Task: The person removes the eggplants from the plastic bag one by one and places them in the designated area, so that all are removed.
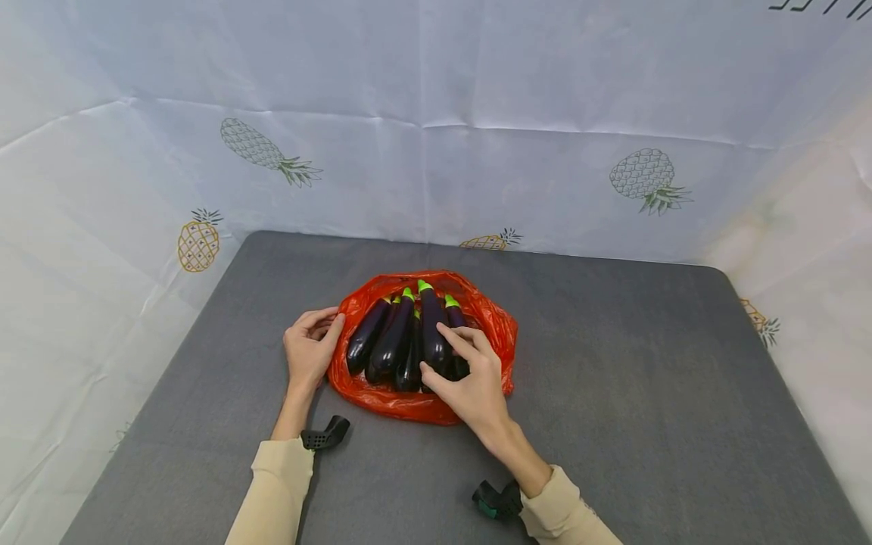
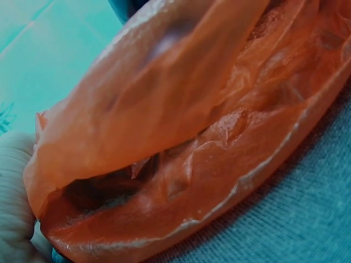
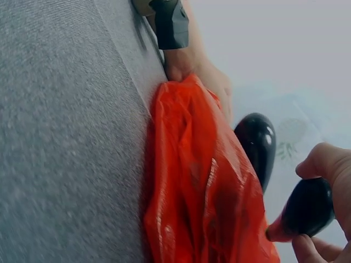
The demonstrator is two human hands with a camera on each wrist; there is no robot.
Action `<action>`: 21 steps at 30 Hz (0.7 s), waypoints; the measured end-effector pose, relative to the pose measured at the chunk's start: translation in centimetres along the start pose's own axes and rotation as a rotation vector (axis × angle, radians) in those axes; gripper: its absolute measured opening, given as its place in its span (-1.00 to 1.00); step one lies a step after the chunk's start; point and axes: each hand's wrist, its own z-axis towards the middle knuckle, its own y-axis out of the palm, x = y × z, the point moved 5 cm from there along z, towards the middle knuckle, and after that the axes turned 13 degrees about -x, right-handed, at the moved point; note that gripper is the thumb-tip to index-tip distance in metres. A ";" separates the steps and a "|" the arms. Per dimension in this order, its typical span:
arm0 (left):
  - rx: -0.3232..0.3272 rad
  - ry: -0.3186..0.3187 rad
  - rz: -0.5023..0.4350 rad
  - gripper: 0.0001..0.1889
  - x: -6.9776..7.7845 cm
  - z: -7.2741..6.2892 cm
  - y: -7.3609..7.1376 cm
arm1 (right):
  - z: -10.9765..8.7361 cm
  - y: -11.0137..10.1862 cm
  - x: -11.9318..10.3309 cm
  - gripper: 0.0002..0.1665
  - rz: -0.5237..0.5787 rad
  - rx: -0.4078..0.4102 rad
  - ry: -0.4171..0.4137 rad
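Observation:
A red plastic bag (image 1: 409, 410) lies with its mouth rolled wide, and several glossy dark eggplants (image 1: 391, 344) with green stem ends rest in it side by side. On the bag's left rim is my left hand (image 1: 309, 350), thumb and fingers pinching the plastic. My right hand (image 1: 473, 378) reaches over the bag's right side and pinches one eggplant (image 1: 432, 325) between thumb and fingers. In the right wrist view the rounded end of that eggplant (image 3: 311, 207) shows between the fingertips. The left wrist view shows mostly the bag's crumpled plastic (image 2: 159, 120), the hand at its edge.
A grey cloth-covered table (image 1: 627, 393) spreads beneath the bag. Pale curtains (image 1: 436, 68) printed with pineapples stand behind it and at both sides. Each wrist wears a black camera mount, the left mount (image 1: 327, 434) and the right mount (image 1: 497, 501).

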 end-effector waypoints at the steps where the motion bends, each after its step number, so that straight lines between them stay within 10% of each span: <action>1: 0.000 -0.001 0.002 -0.80 0.0 0.0 0.0 | 0.0 -0.2 0.0 -0.31 0.004 0.003 0.002; 21: -0.005 0.001 0.008 -0.81 0.1 0.0 0.0 | -0.3 -4.2 1.7 -0.28 0.066 0.084 0.046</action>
